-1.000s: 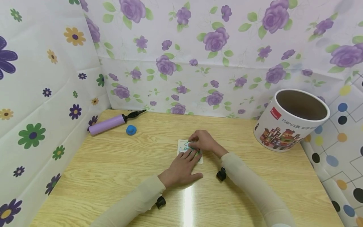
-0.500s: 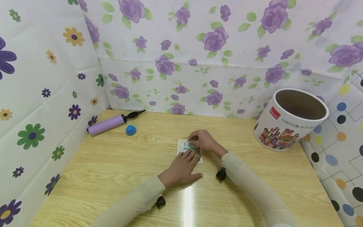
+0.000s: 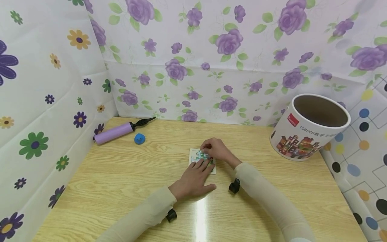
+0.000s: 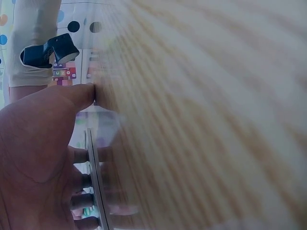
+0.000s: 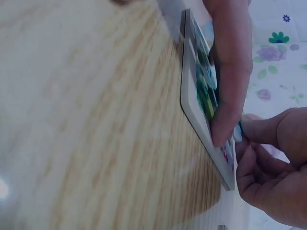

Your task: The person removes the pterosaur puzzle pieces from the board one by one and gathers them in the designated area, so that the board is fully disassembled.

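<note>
Nearest, low in head view: two beige sleeves w/ small black wrist cams. Just past them, left hand [image 3: 193, 179] laid flat, fingers straight, pressing near edge of small puzzle board [image 3: 193, 158] down on table [image 3: 121, 188]; thumb splayed to the side, holding nothing. Left wrist view: board [image 4: 94, 182] edge-on under those fingers, otherwise blurred.

Right behind, right hand [image 3: 218, 150] curled over far-right part of board, fingertips pinched narrow at its surface, prob on one puzzle piece [image 5: 238, 133] – piece itself barely showing, so can't be sure. Right wrist view: board [image 5: 201, 115] flat on wood, colourful picture face up, left finger across it, right hand [image 5: 276, 167] fingers bunched at the corner.

Progress, judged only: much of the picture looks filled, no loose pieces seen on table, so prob late stage; how many gaps remain can't be told – hands cover most of it. Board sits directly under both hands, mid-table.

Further back: blue blob [image 3: 139, 138], purple hand pump [image 3: 116, 131] far left by wall; open puzzle tub [image 3: 305, 134] far right, tilted
</note>
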`<state>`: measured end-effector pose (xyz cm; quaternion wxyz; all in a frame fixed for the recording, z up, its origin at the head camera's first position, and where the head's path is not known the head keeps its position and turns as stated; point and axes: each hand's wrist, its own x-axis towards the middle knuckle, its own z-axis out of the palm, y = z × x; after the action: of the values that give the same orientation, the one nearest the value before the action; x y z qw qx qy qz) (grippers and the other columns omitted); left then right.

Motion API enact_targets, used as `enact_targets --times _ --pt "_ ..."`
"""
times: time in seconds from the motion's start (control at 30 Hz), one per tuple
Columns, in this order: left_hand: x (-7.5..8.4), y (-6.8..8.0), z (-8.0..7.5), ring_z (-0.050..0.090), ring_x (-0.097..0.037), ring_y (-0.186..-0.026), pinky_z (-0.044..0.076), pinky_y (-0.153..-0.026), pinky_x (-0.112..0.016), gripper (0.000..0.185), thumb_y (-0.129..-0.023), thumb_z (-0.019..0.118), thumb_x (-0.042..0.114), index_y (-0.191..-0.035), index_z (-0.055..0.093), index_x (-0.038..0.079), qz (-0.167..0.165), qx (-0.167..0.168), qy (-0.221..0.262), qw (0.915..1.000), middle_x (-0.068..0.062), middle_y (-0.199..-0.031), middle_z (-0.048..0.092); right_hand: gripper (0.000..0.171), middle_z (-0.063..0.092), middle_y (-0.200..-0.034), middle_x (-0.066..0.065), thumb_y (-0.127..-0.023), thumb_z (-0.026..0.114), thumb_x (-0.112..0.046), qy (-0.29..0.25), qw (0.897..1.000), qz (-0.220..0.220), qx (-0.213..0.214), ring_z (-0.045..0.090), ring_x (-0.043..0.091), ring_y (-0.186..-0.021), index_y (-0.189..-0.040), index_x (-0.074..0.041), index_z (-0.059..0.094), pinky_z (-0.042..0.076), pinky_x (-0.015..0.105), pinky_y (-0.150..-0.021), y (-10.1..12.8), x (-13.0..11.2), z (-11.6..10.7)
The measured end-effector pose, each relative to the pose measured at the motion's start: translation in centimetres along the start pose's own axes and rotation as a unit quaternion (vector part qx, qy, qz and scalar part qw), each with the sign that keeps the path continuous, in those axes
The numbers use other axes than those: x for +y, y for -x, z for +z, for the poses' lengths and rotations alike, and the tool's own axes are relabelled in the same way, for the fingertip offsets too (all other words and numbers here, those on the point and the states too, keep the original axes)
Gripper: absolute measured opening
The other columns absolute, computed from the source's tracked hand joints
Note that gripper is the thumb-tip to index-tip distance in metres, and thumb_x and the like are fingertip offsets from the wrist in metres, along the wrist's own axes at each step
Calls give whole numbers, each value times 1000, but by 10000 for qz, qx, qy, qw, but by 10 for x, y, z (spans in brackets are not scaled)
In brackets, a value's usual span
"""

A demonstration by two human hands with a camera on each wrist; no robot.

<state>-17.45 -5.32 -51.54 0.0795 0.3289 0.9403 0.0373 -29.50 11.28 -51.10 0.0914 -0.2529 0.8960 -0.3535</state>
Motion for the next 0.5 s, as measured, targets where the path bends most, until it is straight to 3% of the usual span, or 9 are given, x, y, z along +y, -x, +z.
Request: enact_targets --times 0.3,0.5 --pt "1 0 0 21 -31 -156 29 -121 -53 81 -101 41 67 -164 27 17 42 74 -18 10000 -9 -170 20 10 74 -95 -1 -100 68 -14 -29 9995 236 188 66 12 -85 -102 -13 78 56 35 -80 2 -4 -5" --pt "1 1 0 22 -32 -155 29 -120 -53 81 -102 41 66 -164 27 16 102 108 22 9999 -10 -170 19 11 74 -98 1 -100 68 -15 -35 9999 -21 104 67 15 -85 -104 -12 77 56 37 -80 12 -5 -24"
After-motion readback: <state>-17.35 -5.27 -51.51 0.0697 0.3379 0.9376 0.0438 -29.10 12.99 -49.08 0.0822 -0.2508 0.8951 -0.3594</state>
